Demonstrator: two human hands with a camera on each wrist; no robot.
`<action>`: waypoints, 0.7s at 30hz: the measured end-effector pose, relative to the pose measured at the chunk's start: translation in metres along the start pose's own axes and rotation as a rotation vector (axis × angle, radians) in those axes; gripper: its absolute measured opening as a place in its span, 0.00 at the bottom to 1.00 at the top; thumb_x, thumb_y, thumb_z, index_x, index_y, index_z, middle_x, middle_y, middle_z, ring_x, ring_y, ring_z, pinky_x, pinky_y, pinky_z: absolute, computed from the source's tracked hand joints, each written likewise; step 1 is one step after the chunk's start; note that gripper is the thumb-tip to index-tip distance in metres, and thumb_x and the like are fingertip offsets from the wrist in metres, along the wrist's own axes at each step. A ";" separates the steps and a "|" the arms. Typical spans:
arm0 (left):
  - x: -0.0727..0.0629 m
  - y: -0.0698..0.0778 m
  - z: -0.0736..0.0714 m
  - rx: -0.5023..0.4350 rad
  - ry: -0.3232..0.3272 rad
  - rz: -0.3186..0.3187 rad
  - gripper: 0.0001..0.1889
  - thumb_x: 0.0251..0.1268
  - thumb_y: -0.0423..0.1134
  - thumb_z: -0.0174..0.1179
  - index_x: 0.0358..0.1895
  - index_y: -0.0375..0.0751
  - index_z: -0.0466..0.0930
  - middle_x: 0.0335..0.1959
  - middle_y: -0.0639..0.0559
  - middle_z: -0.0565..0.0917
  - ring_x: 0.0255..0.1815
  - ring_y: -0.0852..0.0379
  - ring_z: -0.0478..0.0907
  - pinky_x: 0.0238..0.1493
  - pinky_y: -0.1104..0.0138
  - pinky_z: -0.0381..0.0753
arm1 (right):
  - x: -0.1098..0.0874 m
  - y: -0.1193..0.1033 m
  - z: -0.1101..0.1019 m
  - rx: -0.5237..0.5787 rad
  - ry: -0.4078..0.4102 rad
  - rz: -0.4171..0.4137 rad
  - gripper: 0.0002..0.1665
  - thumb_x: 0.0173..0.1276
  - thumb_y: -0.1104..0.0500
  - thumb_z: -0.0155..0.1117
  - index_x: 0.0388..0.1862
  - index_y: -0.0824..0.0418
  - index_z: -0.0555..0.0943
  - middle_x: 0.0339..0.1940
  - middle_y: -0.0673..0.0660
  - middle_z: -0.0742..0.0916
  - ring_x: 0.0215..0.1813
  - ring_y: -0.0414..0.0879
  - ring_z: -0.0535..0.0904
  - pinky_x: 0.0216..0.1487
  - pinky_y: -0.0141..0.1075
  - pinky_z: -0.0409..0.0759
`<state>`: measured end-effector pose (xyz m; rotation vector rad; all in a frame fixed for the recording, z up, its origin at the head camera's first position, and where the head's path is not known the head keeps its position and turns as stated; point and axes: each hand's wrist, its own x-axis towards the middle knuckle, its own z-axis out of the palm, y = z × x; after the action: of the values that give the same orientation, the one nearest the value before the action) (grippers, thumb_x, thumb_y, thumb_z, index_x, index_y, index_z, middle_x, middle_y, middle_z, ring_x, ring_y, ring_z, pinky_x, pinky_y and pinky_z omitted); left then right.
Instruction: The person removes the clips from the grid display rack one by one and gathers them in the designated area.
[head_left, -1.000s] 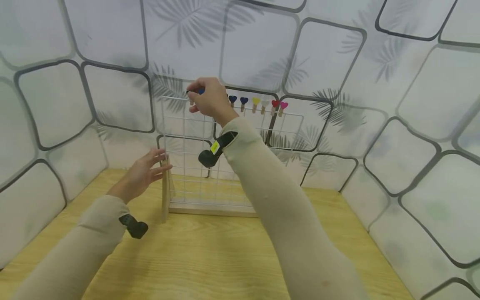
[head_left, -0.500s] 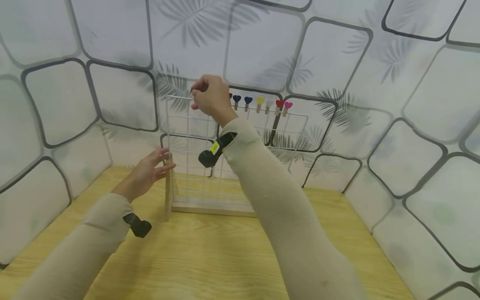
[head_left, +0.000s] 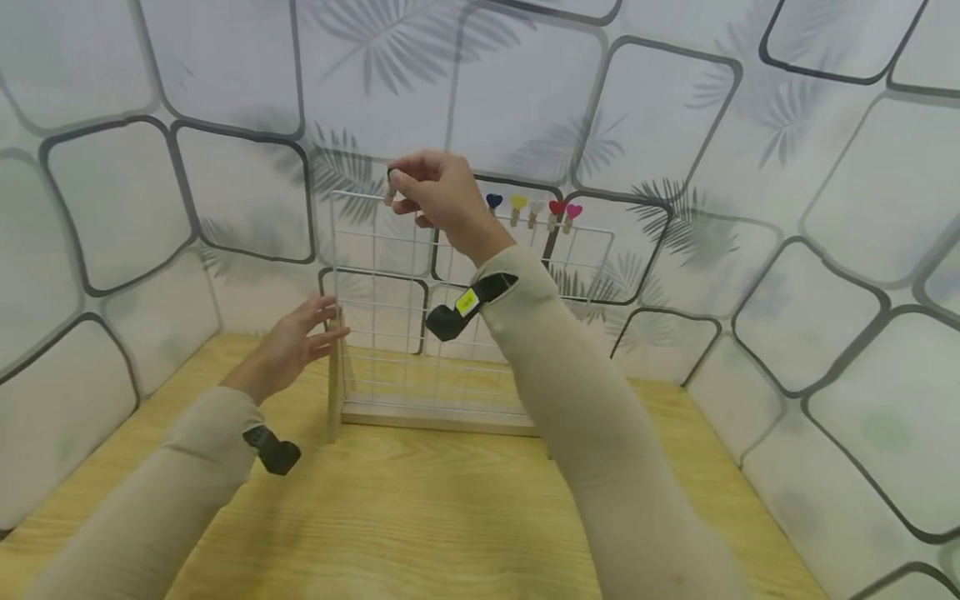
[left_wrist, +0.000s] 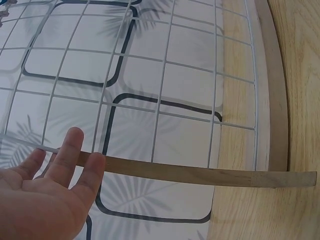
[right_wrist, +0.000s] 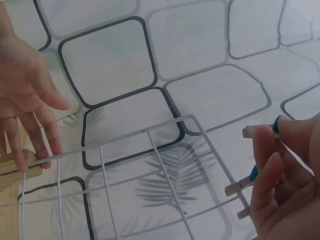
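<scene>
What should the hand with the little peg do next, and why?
I'd guess the right hand should squeeze the clip open and ease it down onto the top wire. The clip is pinched near that wire but looks apart from it in the right wrist view, and other heart clips stand along the same wire.

From where I stand, the right hand (head_left: 446, 196) obscures part of the wire grid (head_left: 408, 305) along its top; any pegs behind it cannot be counted. It also covers part of the peg (head_left: 389, 192) it pinches; the shape of that dark top is indeterminate. The right sleeve (head_left: 600, 392) masks 1 end of the wooden base (head_left: 435, 419). Lettering on the yellow label (head_left: 467, 301) is too small to read. Left wrist view: the left hand (left_wrist: 47, 195) is truncated; 1 blue item (left_wrist: 4, 2) is cropped, unidentifiable.
</scene>
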<state>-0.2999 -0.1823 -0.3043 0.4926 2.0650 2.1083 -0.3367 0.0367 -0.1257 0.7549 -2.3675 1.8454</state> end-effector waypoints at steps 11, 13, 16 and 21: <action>0.001 -0.002 0.001 0.018 -0.023 0.017 0.40 0.77 0.61 0.25 0.76 0.35 0.27 0.78 0.36 0.33 0.74 0.34 0.45 0.72 0.41 0.43 | -0.028 0.023 -0.034 -0.067 0.006 0.033 0.15 0.73 0.56 0.60 0.54 0.60 0.80 0.45 0.55 0.85 0.39 0.48 0.83 0.34 0.36 0.78; 0.002 -0.004 0.002 0.016 -0.023 0.027 0.41 0.77 0.62 0.26 0.77 0.35 0.28 0.77 0.36 0.34 0.74 0.33 0.46 0.72 0.41 0.43 | -0.034 0.029 -0.042 -0.076 0.017 0.035 0.15 0.73 0.56 0.60 0.55 0.62 0.80 0.46 0.57 0.85 0.39 0.49 0.83 0.34 0.36 0.78; 0.002 -0.004 0.002 0.020 -0.019 0.032 0.41 0.77 0.62 0.26 0.76 0.34 0.28 0.77 0.35 0.34 0.74 0.33 0.45 0.72 0.40 0.44 | -0.042 0.035 -0.051 -0.077 0.027 0.053 0.16 0.74 0.56 0.59 0.56 0.62 0.79 0.48 0.58 0.84 0.40 0.50 0.83 0.35 0.36 0.78; -0.001 -0.004 -0.001 0.023 -0.020 0.024 0.41 0.77 0.62 0.25 0.77 0.35 0.28 0.78 0.36 0.33 0.75 0.33 0.44 0.72 0.41 0.43 | -0.056 0.047 -0.064 -0.079 0.058 0.084 0.16 0.73 0.56 0.60 0.55 0.61 0.79 0.48 0.57 0.84 0.41 0.50 0.83 0.36 0.37 0.79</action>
<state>-0.3000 -0.1828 -0.3088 0.5415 2.0845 2.0864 -0.3227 0.1226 -0.1673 0.5953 -2.4545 1.7657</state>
